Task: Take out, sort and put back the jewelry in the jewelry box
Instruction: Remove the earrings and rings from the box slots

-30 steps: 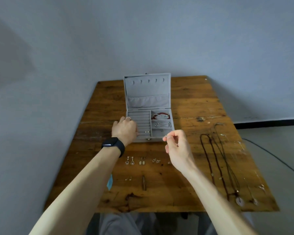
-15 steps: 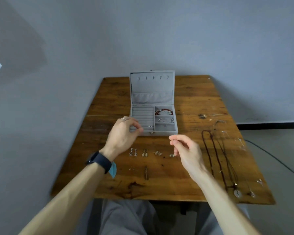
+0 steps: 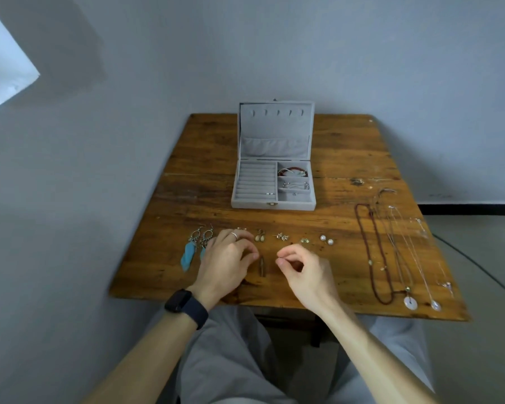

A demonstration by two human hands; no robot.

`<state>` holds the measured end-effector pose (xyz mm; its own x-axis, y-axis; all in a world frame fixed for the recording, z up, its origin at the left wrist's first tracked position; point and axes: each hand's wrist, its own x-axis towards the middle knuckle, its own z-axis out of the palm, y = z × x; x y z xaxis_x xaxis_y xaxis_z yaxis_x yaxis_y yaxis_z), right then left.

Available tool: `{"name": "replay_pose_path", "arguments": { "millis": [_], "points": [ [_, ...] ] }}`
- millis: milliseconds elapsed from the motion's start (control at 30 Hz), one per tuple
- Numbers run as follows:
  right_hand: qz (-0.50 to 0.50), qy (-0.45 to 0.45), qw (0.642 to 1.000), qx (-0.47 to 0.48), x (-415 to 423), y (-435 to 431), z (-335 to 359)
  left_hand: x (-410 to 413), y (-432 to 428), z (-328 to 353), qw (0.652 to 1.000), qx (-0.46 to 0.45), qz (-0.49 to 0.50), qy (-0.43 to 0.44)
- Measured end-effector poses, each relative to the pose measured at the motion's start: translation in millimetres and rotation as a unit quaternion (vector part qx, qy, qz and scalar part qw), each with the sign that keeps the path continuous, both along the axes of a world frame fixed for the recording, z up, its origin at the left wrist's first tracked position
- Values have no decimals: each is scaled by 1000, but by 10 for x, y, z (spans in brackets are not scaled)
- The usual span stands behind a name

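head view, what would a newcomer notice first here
The open grey jewelry box stands on the wooden table, lid upright. Turquoise feather earrings lie beside the left hand; long necklaces stretch along the right side. The right hand pinches a tiny piece.

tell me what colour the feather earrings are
The feather earrings are turquoise blue with silvery tops, clearest in the head view.

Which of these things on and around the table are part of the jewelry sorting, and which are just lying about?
Part of the job: jewelry box, feather earrings, pearl studs, necklaces, bracelet in the box, tiny piece pinched in the right hand.

Just lying about: wooden table, cable on the floor, black wristwatch.
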<state>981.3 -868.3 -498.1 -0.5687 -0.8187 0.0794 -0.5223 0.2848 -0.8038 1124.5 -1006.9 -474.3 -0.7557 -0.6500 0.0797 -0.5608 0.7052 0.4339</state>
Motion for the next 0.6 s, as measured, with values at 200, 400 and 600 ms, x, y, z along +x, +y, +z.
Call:
{"name": "replay_pose_path", "arguments": {
  "millis": [200,400,600],
  "points": [
    [33,69,997,12,81,-25,-48,62,57,-118,999,-46,10,-8],
    [11,114,993,32,106,-136,-161,99,67,-165,997,-74,6,-3],
    [8,95,994,48,137,-201,-153,129,68,-173,996,-85,0,5]
  ]
}}
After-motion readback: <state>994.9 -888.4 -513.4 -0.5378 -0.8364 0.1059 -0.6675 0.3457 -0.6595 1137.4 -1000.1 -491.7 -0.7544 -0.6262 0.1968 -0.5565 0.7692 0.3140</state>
